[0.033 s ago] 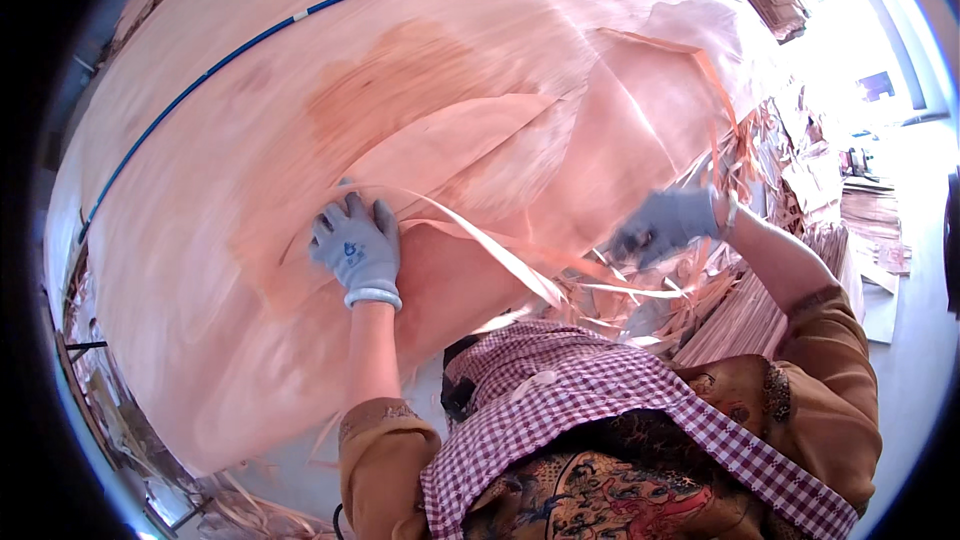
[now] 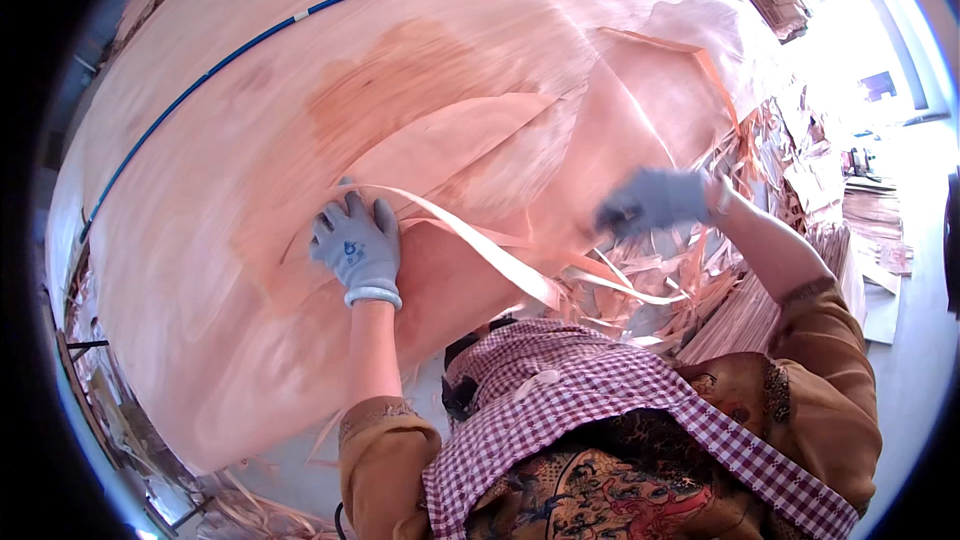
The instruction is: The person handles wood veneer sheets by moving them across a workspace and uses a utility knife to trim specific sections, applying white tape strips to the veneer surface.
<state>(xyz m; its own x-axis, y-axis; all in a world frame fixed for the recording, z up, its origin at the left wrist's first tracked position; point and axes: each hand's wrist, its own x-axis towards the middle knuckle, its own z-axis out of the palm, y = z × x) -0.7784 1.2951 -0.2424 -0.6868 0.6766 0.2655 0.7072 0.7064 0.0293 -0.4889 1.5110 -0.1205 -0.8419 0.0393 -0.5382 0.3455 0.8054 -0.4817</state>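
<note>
A large, thin, pinkish wood veneer sheet [image 2: 300, 90] fills most of the view, with smaller torn veneer pieces [image 2: 640, 110] lying on it. My left hand [image 2: 357, 243], in a grey glove, presses flat on the sheet with its fingers spread. A long narrow veneer strip [image 2: 480, 245] curls from just above that hand toward my chest. My right hand [image 2: 655, 202], also gloved and blurred by motion, is closed on the edge of a loose veneer piece at the sheet's right side.
A blue line [image 2: 210, 65] arcs across the sheet's far left. Veneer scraps and strips [image 2: 660, 305] are heaped below my right hand. Stacked veneer [image 2: 760, 310] lies to the right, and more offcuts [image 2: 250, 510] lie on the floor at the lower left.
My right hand has shifted slightly up and to the left. The left hand stays pressed on the sheet.
</note>
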